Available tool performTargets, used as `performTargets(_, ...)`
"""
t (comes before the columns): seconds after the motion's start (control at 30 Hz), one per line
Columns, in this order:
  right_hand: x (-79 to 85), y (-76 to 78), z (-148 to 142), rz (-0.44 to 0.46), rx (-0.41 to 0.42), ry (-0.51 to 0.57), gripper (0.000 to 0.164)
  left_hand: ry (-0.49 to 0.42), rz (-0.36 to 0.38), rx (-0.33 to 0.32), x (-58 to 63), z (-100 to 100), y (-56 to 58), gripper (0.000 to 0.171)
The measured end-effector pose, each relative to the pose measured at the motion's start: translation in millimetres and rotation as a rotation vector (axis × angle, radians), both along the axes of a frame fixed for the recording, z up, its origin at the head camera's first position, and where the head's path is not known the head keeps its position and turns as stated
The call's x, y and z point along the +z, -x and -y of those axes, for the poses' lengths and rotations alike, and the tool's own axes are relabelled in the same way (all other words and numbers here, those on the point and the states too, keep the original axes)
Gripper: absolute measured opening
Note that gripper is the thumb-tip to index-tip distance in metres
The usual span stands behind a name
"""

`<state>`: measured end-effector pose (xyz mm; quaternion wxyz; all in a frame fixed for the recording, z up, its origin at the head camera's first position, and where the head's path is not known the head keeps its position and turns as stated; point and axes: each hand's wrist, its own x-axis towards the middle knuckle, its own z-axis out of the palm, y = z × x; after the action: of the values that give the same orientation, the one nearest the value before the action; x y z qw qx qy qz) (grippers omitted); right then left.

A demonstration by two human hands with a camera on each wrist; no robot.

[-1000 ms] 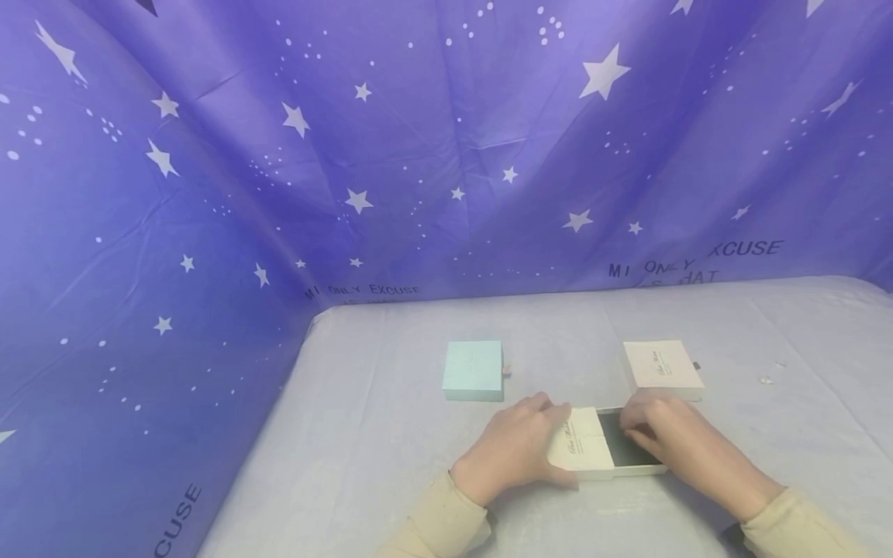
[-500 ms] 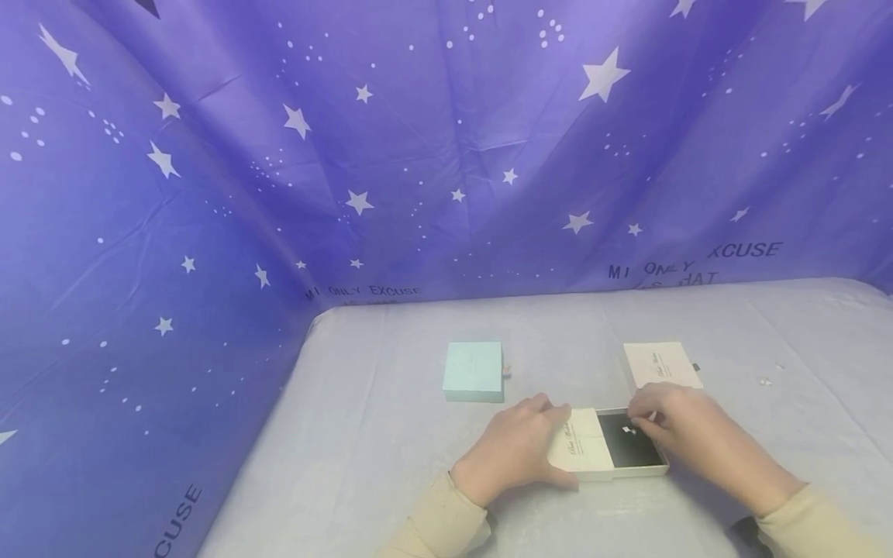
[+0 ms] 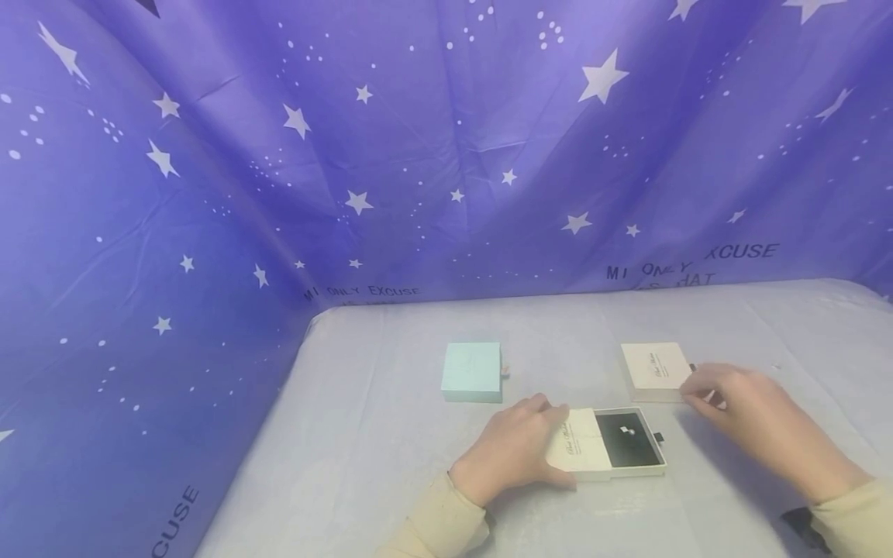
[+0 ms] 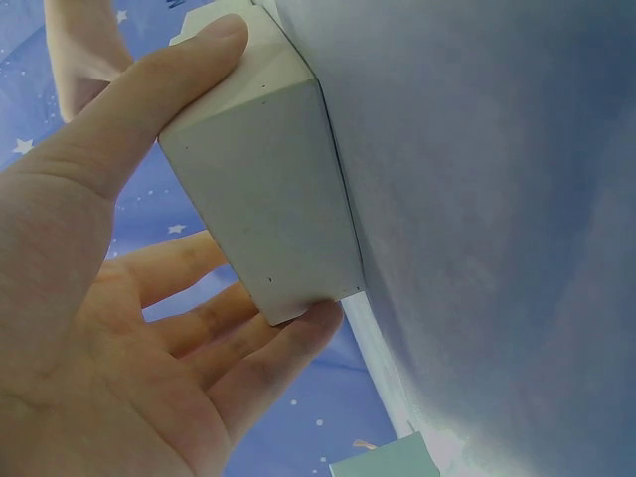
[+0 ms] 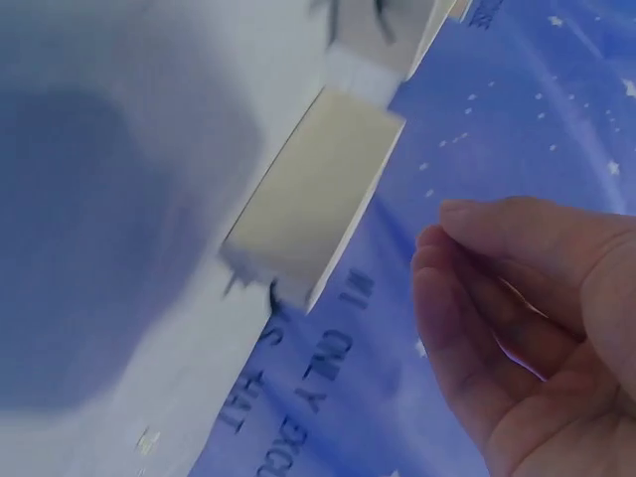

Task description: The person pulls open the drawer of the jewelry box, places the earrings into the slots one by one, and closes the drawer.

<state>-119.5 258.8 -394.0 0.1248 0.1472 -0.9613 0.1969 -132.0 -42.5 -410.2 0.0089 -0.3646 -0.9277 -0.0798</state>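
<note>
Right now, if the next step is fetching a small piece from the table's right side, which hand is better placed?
Probably the right hand: no object shows in its fingers, and it is nearer the small piece, while the left hand grips the partly opened box.

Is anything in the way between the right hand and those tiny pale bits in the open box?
Nothing visible stands between the right hand and the tiny pale bits, which lie uncovered in the pulled-out drawer. The closed cream box sits near the fingertips but doesn't cover the drawer.
</note>
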Motion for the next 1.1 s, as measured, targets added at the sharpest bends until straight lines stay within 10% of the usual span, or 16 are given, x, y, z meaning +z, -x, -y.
performTargets(1.1,-37.0,27.3,-87,-0.115,-0.084,-0.12,0.019,0.0,-0.002,0.0,-2.2,0,0.1,0.093)
